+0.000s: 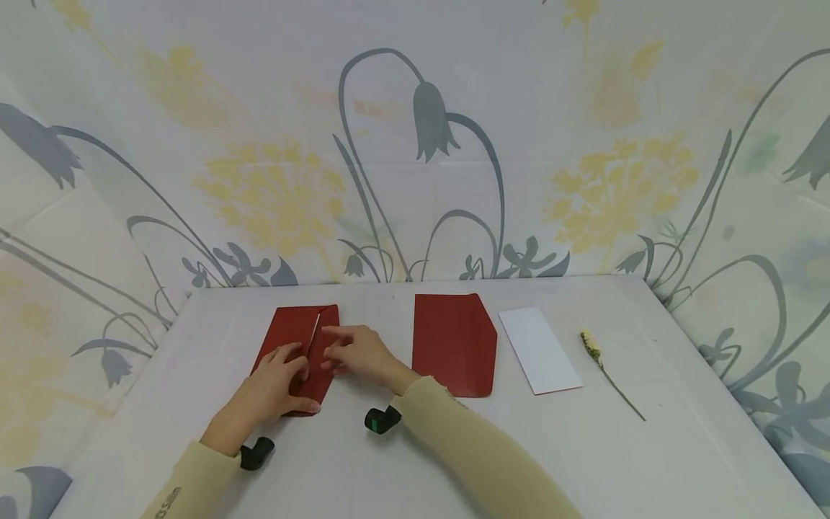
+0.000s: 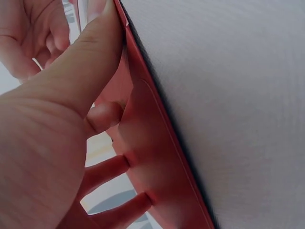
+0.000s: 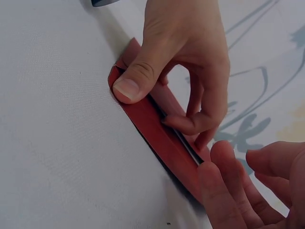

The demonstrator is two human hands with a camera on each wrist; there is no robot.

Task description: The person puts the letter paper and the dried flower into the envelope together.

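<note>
On the left of the table lies a red envelope (image 1: 292,322), its flap side up, with a thin white edge (image 1: 315,330) showing along the flap. My left hand (image 1: 275,383) holds it from the left. The left thumb presses the envelope near its near edge, and the bent index finger sits at the flap opening, as the right wrist view shows. Two other fingertips touch the red paper in the left wrist view. My right hand (image 1: 358,355) is at the flap's right side, fingers loosely bent. In the right wrist view its fingertips (image 3: 209,174) are close to the flap; contact is unclear.
A second red envelope (image 1: 454,346) lies flat to the right, its flap side pointing right. Beside it are a white card (image 1: 540,349) and a dried yellow flower (image 1: 591,347) on a thin stem. A flower-patterned cloth (image 1: 389,180) stands behind the white table (image 1: 454,461).
</note>
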